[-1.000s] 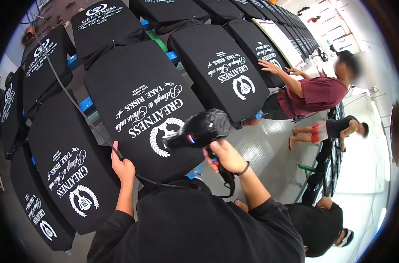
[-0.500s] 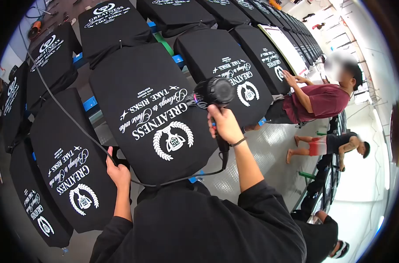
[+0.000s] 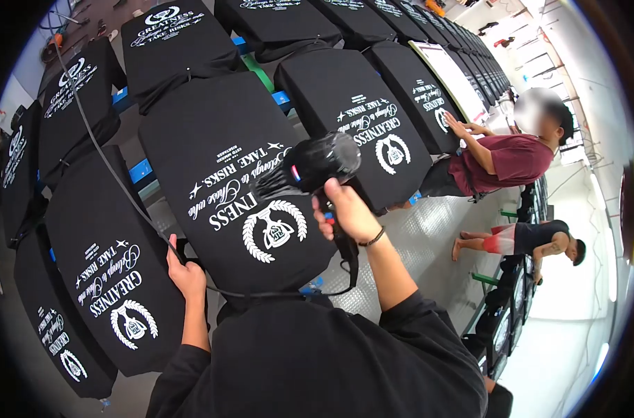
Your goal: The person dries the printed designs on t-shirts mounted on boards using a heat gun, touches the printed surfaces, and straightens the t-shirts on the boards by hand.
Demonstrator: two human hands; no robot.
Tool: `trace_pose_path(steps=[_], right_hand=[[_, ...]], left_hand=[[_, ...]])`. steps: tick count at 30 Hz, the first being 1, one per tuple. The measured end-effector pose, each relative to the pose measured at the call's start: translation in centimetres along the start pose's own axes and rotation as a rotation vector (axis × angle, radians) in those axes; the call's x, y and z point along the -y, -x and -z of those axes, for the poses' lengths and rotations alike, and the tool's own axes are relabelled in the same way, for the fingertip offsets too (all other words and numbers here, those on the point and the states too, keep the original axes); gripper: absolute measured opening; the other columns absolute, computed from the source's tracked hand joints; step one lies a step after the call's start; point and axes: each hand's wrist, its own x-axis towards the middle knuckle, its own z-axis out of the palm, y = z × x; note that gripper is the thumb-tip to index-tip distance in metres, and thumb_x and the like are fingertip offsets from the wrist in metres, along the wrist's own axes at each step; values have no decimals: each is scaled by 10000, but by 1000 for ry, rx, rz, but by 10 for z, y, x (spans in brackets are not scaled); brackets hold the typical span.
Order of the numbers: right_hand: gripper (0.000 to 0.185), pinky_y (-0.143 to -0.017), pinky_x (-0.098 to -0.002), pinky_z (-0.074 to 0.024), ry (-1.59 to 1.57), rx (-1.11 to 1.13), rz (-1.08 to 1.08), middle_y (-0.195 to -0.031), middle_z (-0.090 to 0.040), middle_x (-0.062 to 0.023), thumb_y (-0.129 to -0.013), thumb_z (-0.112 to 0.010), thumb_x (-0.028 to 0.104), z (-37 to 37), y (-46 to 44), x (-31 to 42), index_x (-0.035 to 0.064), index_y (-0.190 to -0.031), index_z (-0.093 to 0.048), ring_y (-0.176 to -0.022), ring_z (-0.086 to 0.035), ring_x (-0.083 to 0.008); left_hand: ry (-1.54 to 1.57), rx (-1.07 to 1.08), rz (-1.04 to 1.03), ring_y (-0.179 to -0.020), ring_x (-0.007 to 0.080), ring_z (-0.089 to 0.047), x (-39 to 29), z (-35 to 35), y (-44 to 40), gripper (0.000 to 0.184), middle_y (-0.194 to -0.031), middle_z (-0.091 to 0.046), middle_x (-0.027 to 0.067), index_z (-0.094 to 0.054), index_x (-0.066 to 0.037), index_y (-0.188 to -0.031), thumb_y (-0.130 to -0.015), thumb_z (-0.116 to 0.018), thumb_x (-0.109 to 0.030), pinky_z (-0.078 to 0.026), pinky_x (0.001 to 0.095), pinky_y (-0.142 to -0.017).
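A black hair dryer [image 3: 317, 164] is held by its handle in my right hand [image 3: 352, 211], its nozzle pointing left over the white print of a black shirt [image 3: 191, 132]. That shirt lies stretched flat on a board in front of me. My left hand [image 3: 187, 274] is closed around the dark power cord [image 3: 115, 174], at the gap between this shirt and another printed black shirt [image 3: 87, 209] on the left. From my left hand the cord runs along the near edge of the middle shirt to the dryer's handle.
More printed black shirts [image 3: 352, 104] lie on boards in rows. A white-faced frame [image 3: 449, 76] rests among them. A person in a maroon shirt [image 3: 508, 164] stands at the right with hands by a shirt; another person [image 3: 533, 239] bends farther off. An orange object [image 3: 58, 40] is at the upper left.
The dryer first swung up and to the right, then back left and slightly down over the print. The person at the lower right has mostly left view. My left hand has shifted slightly down and left.
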Motion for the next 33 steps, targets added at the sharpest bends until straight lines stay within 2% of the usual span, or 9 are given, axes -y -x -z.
trace_pose_path(steps=[2,6,10,12,18,19,27,30,33], right_hand=[[362,-442,-276,-431,264,11,21,-592,-531,-64,-1039,-442,303,-21,3,3,-3,-865,-526,-455,-518,-138],[377,-412,-269,-428,77,279,-55,-579,-516,-20,-1002,-558,326,-45,-2,8,-37,-896,-569,-441,-510,-101],[420,-422,-254,-437,405,323,22,-600,-536,-15,-981,-585,409,-83,-11,14,-8,-1025,-611,-452,-522,-86],[312,-437,-244,-439,269,362,-116,-644,-542,-17,-986,-585,297,-93,-18,23,0,-891,-574,-472,-522,-82],[499,-427,-281,-471,252,411,-59,-588,-525,-21,-954,-600,488,-117,-49,19,-10,-991,-612,-450,-547,-114],[525,-424,-278,-474,271,403,-11,-584,-531,-31,-959,-583,505,-118,-52,18,-5,-835,-580,-451,-552,-117],[374,-415,-247,-431,371,104,130,-622,-535,-12,-985,-587,373,-82,-69,40,8,-903,-581,-445,-514,-89],[422,-405,-261,-427,32,41,-21,-634,-531,-27,-999,-555,408,-49,-75,43,12,-853,-549,-446,-507,-92],[525,-414,-263,-430,267,-51,180,-563,-514,-18,-958,-584,508,-26,-70,36,15,-784,-530,-427,-511,-112]], left_hand=[[3,-2,2,-1286,372,-514,0,1,1,726,-1350,-561,221,-518,48,-1356,-651,-366,138,-363,395,-1113],[-49,-27,-36,-1299,371,-503,0,7,5,738,-1350,-561,226,-516,64,-1347,-632,-353,138,-345,398,-1128],[-36,-68,-58,-1307,366,-498,-6,17,8,744,-1345,-562,229,-508,80,-1346,-622,-345,135,-334,401,-1136],[-58,-110,-93,-1312,364,-494,-10,24,9,745,-1342,-562,231,-502,93,-1344,-618,-339,136,-328,402,-1141],[-57,-173,-84,-1315,349,-495,-15,38,18,747,-1355,-560,217,-505,92,-1342,-615,-337,130,-316,408,-1150],[-54,-173,-81,-1315,347,-495,-17,38,19,748,-1356,-560,213,-506,90,-1342,-615,-336,130,-316,407,-1150],[-42,-125,-58,-1326,315,-493,-9,35,14,763,-1368,-565,199,-507,85,-1348,-607,-331,131,-294,364,-1154],[-15,-101,-66,-1325,314,-494,-13,28,8,761,-1369,-568,191,-514,76,-1347,-611,-329,134,-297,356,-1150],[-2,-70,-47,-1323,306,-498,-18,23,1,758,-1369,-572,182,-518,67,-1349,-618,-329,137,-300,350,-1145]])
